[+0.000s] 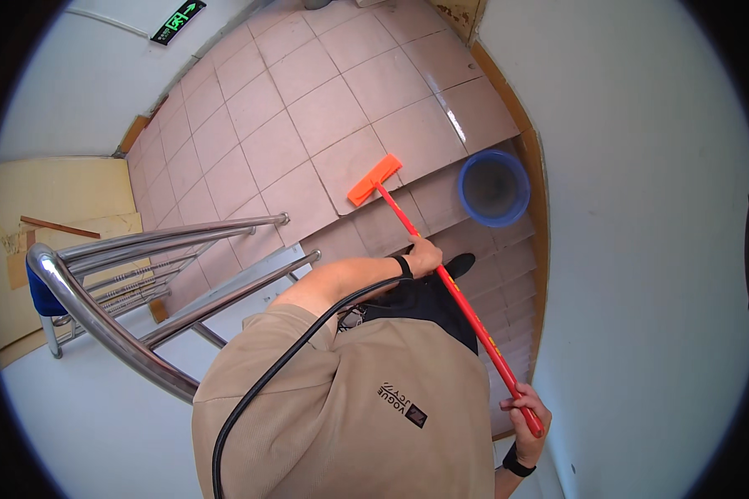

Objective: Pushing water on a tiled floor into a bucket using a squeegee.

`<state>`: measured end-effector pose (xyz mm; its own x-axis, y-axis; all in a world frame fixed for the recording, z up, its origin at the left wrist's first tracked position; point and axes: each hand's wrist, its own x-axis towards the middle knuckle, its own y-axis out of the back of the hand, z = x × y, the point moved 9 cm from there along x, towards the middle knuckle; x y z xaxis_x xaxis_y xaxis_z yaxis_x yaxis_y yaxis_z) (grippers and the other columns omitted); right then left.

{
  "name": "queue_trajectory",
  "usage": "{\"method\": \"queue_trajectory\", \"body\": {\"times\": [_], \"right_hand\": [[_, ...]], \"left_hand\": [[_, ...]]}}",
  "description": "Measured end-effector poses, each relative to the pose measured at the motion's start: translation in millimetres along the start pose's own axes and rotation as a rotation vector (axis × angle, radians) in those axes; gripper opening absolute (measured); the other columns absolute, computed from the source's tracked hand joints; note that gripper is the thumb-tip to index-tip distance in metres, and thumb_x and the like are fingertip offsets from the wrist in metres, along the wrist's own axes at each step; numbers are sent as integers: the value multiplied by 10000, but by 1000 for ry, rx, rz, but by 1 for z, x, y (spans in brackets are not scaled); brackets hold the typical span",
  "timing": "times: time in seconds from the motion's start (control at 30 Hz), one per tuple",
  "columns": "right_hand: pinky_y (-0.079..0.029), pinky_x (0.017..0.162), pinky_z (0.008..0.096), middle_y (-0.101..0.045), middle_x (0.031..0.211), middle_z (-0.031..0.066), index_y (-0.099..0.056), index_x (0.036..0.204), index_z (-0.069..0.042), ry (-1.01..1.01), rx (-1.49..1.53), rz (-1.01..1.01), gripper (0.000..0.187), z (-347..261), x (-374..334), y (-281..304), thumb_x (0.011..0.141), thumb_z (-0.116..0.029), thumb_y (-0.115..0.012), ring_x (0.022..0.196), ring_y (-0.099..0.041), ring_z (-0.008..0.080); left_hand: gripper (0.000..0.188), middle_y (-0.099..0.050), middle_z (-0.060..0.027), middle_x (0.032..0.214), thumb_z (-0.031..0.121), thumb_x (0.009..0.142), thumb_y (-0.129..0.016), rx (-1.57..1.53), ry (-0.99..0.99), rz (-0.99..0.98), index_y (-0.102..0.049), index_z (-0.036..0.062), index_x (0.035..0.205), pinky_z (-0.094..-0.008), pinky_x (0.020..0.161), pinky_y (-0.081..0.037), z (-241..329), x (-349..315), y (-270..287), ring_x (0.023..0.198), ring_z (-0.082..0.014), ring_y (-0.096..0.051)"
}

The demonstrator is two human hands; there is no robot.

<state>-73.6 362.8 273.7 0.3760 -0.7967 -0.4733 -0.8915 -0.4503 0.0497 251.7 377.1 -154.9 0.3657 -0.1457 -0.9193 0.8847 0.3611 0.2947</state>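
A mop with a red pole (476,314) and a flat orange head (374,180) reaches diagonally across my body. My left hand (425,254) is closed round the pole partway along, with a black band at the wrist. Near the pole's lower right end, my right hand (528,411) grips it, fingers curled round. The orange head rests on the pink tiles by the edge of the top step. A round blue bucket (519,209), with murky-looking contents, stands to the right of the head, beside the wall.
Tiled steps (495,270) run down below the landing (308,116), and a dark shoe (460,265) shows on them. Stainless steel handrails (108,312) stand on the left. A white wall (632,208) bounds the right side. A black cable (279,366) hangs over my shirt.
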Motion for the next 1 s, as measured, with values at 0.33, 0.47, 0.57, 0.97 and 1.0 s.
{"method": "queue_trajectory", "body": {"times": [0.33, 0.47, 0.57, 0.97, 1.0], "right_hand": [[-591, 783, 382, -589, 1253, 212, -635, 983, 2, 17, 53, 59, 155, 11, -2, 5, 858, -78, -683, 837, -703, 244], [-584, 807, 373, -582, 1267, 213, -633, 990, 2, 4, 15, -23, 129, 19, 37, -21, 867, -33, -653, 847, -704, 230], [-570, 839, 346, -556, 1319, 204, -635, 1034, 2, 65, 18, -111, 169, 13, 55, -46, 865, 6, -635, 874, -705, 207], [-518, 848, 301, -542, 1351, 172, -645, 1039, -19, 168, -90, -306, 186, -1, 104, -103, 855, -17, -664, 876, -676, 166], [-517, 844, 299, -541, 1353, 170, -646, 1036, -24, 205, -79, -368, 185, -7, 107, -110, 853, -24, -670, 875, -673, 164]], "left_hand": [[832, -619, -186, 725, 197, 914, -578, 154, -129, -93, 37, -53, 1415, -423, 477, -482, -7, 25, -3, 533, -302, -610], [483, -665, -156, 762, 243, 912, -548, 999, -478, -46, -452, -58, 1277, -506, 530, -465, 29, 77, 8, 595, -315, -655], [320, -707, -118, 811, 258, 917, -511, 1521, -720, -179, -707, 23, 1007, -545, 552, -435, 72, 54, 8, 655, -299, -688], [307, -692, -147, 808, 178, 953, -436, 580, -293, -206, -651, -39, 984, -483, 539, -454, 89, 127, 92, 603, -326, -650], [307, -692, -147, 808, 178, 953, -436, 562, -280, -153, -651, -39, 984, -483, 539, -454, 55, 172, 128, 603, -326, -650]]}}
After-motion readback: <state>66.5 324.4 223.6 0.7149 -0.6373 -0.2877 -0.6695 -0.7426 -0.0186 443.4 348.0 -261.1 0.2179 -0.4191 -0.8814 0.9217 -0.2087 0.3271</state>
